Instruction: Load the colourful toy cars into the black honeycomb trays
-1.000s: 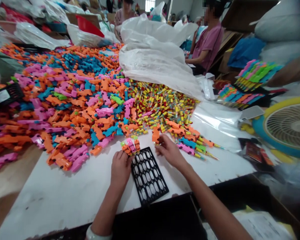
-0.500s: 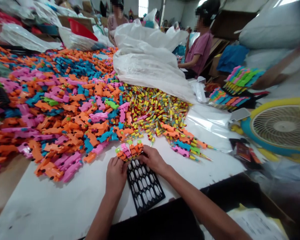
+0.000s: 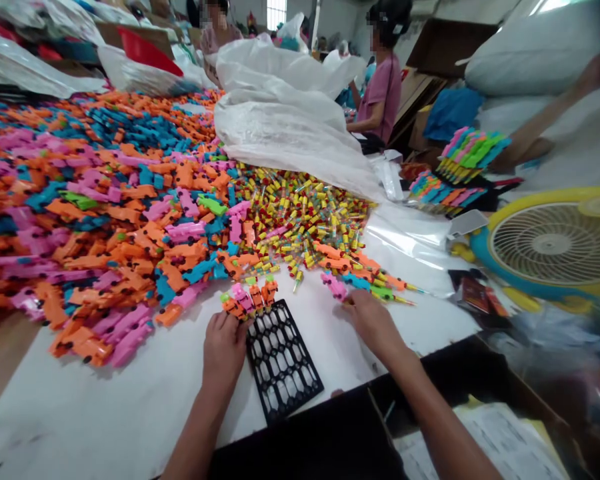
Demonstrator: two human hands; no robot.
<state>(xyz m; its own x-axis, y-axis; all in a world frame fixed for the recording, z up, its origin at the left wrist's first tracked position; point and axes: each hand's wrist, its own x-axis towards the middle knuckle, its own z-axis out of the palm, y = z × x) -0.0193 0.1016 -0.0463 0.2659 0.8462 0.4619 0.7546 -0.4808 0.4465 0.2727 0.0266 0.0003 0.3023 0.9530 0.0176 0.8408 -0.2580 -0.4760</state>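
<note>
A black plastic rack with rows of holes lies on the white table in front of me. Several small toy cars in orange and pink stand in its far row. My left hand rests at the rack's left far corner, fingers curled against those cars. My right hand is off to the right of the rack, fingers closed on a pink toy car at the end of a short row of assembled cars.
A large heap of orange, pink and blue toy cars covers the table's left and far side. Yellow and red small tubes lie beside a white sack. A fan lies at right. Two people sit beyond the table.
My right hand has left the rack's far row and moved right to the row of assembled cars, closing on a pink one. The left hand stayed at the rack.
</note>
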